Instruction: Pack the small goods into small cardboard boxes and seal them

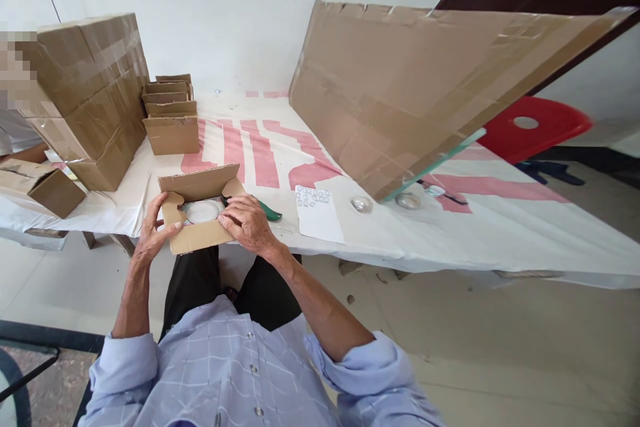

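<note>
A small open cardboard box (201,238) is between my hands at the table's near edge, its flaps raised and folded outward. My left hand (153,228) grips its left end, thumb over the side flap. My right hand (247,221) is closed at the right end, fingers bent over the edge; a small dark bit shows by its fingertips, too small to name. Inside the box lies a round, whitish clear-looking item (203,211). Partly hidden behind my right hand, a green curved object (271,212) rests on the table.
Stacked taped cartons (95,103) stand at left, beside several open small boxes (173,133). A large cardboard sheet (400,80) leans across the right side. Near it lie marked paper (320,213) and clear round pieces (361,204). A red chair (545,130) stands behind.
</note>
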A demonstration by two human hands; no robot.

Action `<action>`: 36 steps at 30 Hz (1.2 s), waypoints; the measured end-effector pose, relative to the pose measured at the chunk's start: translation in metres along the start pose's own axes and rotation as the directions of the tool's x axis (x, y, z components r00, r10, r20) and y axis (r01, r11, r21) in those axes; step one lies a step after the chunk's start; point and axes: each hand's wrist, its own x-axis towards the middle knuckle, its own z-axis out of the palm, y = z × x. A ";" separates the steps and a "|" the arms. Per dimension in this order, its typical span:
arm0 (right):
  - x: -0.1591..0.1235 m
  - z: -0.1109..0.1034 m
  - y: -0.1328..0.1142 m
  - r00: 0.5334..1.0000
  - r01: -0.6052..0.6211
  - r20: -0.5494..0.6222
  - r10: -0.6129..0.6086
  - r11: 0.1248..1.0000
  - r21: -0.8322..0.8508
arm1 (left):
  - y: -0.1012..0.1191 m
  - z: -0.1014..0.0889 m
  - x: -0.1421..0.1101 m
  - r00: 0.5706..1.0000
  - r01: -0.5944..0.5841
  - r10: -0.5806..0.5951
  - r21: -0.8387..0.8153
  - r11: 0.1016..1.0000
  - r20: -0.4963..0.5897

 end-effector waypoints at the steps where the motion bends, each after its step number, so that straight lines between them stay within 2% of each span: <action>1: 0.000 0.000 0.000 1.000 0.000 -0.001 0.000 1.000 0.003 | 0.000 0.000 0.000 1.000 0.004 -0.004 0.001 1.000 -0.001; 9: -0.001 0.001 0.001 1.000 -0.001 -0.001 0.001 1.000 0.004 | 0.001 0.000 -0.001 0.999 -0.037 0.037 -0.011 0.999 0.005; 19: -0.002 0.002 0.001 1.000 0.000 0.009 0.000 1.000 -0.009 | 0.004 0.001 -0.001 1.000 0.012 -0.012 0.022 1.000 -0.008; 27: -0.002 0.002 -0.001 1.000 -0.004 -0.006 0.004 1.000 -0.003 | 0.003 0.001 -0.001 0.999 -0.039 0.039 0.046 0.998 0.000; 36: -0.003 0.000 -0.004 1.000 -0.014 -0.003 0.014 1.000 0.018 | 0.005 0.003 -0.001 1.000 0.013 -0.013 -0.004 1.000 -0.023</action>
